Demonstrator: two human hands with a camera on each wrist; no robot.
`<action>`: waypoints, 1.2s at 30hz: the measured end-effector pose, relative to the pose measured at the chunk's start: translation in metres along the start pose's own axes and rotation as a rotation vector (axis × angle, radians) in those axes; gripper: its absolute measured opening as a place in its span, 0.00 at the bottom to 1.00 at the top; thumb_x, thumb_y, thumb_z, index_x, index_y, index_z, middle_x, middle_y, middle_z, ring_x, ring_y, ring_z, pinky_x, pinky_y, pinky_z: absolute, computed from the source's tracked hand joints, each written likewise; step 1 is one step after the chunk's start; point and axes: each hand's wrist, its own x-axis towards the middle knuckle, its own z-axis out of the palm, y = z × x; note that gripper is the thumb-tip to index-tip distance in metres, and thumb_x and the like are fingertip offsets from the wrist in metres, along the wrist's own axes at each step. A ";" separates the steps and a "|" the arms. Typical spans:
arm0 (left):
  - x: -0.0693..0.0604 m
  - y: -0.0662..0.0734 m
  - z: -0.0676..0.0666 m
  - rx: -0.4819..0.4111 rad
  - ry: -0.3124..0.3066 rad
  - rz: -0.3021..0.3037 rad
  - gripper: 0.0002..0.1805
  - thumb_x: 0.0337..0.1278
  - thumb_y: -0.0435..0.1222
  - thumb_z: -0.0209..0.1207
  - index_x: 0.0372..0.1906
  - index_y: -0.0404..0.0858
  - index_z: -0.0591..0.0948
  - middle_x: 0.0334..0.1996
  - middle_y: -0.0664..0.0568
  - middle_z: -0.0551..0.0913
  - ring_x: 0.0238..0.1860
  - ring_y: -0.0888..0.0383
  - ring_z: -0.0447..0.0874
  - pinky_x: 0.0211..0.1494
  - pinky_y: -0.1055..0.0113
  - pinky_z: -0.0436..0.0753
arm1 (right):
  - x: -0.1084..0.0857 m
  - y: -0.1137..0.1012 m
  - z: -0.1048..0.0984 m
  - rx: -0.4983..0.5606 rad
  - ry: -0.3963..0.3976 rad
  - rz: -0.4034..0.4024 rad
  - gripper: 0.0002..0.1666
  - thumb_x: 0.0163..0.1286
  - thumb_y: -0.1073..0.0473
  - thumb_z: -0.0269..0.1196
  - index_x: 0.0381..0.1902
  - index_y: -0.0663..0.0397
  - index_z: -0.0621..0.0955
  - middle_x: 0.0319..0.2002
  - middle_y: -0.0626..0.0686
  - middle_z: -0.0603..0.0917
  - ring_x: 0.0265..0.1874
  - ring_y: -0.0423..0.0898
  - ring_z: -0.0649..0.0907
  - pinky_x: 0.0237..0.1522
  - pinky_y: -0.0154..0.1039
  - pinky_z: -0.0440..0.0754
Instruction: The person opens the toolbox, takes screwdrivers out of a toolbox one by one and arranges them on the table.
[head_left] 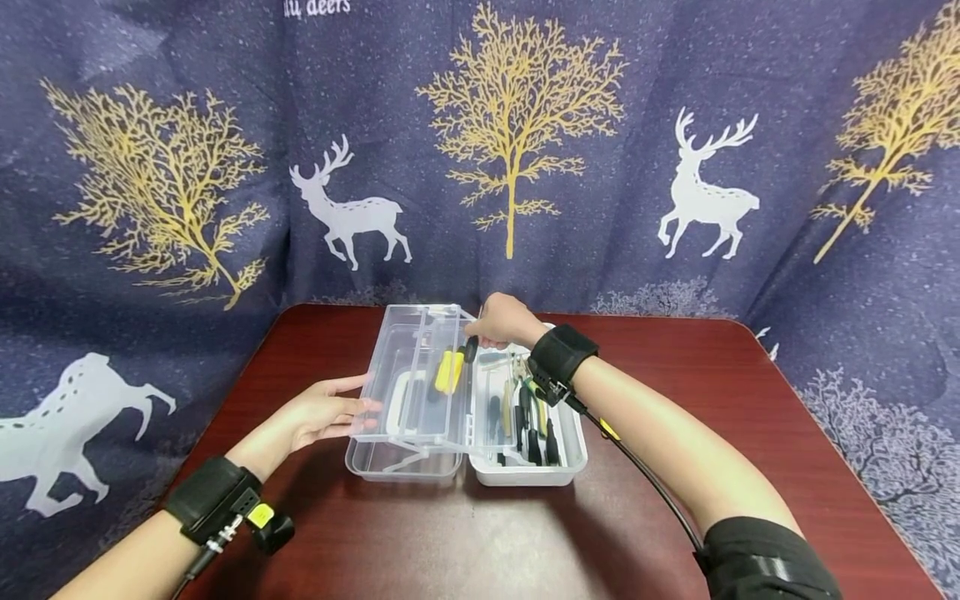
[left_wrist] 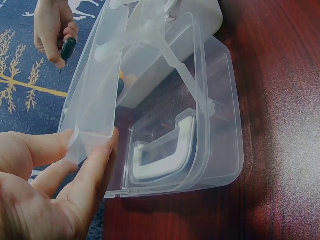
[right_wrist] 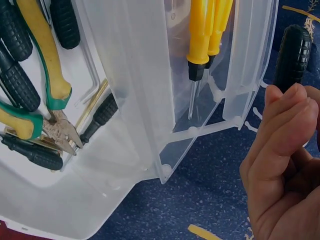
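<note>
A toolbox stands unfolded, with a white base, a clear lid and a raised clear tray. My left hand pinches the tray's near left corner between thumb and fingers. Over the tray's far right end, my right hand holds a small screwdriver by its black handle. Its thin shaft barely shows. Yellow-handled screwdrivers lie in the tray, to the left of that hand in the head view. The lid's white handle shows beneath the tray.
The white base holds several black-handled screwdrivers, pliers with yellow-green grips and a hex key. Clear hinge arms link the tray to the box. A dark red table lies beneath; a patterned cloth hangs behind.
</note>
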 end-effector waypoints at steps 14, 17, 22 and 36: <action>0.000 0.000 0.000 -0.005 -0.006 0.002 0.40 0.66 0.34 0.53 0.76 0.33 0.46 0.54 0.44 0.84 0.44 0.62 0.87 0.47 0.73 0.83 | -0.007 0.013 -0.008 -0.105 -0.004 -0.006 0.22 0.66 0.51 0.60 0.15 0.56 0.82 0.09 0.44 0.75 0.14 0.42 0.77 0.27 0.37 0.81; 0.000 -0.001 -0.001 -0.011 -0.009 0.005 0.40 0.66 0.34 0.54 0.76 0.33 0.46 0.53 0.46 0.84 0.44 0.62 0.87 0.48 0.72 0.83 | -0.012 0.020 -0.012 -0.108 0.001 -0.004 0.21 0.65 0.52 0.60 0.16 0.58 0.82 0.09 0.44 0.74 0.13 0.41 0.76 0.23 0.33 0.77; 0.000 -0.001 -0.001 -0.012 -0.007 0.006 0.40 0.66 0.34 0.54 0.76 0.33 0.47 0.53 0.45 0.84 0.43 0.62 0.87 0.48 0.72 0.83 | -0.019 0.033 -0.018 -0.073 0.003 -0.001 0.21 0.63 0.54 0.60 0.11 0.56 0.80 0.07 0.43 0.71 0.10 0.39 0.70 0.19 0.30 0.70; 0.000 -0.001 0.000 -0.014 -0.003 0.006 0.40 0.66 0.33 0.53 0.76 0.33 0.47 0.57 0.39 0.81 0.42 0.64 0.87 0.45 0.74 0.83 | -0.040 0.071 -0.036 -0.075 -0.014 0.083 0.22 0.65 0.53 0.60 0.11 0.51 0.80 0.10 0.45 0.75 0.11 0.40 0.73 0.21 0.32 0.75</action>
